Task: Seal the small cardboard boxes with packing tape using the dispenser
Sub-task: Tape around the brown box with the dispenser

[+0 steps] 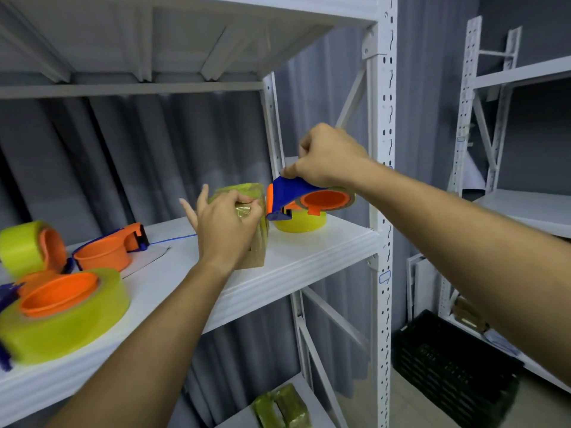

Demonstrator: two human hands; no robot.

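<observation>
Pinching tape onto a small cardboard box [251, 242], the left hand [227, 227] steadies it; the right hand [327, 159], just beside, grips the tape dispenser [293, 196], probably cutting next.

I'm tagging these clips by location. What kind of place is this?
Probably a stockroom or packing area: white metal shelving, several tape rolls on dispensers, and a small taped box being sealed.

Head view: I look forward and slightly down from close range at the white metal shelf [309, 251].
Shared views: only this one.
</observation>
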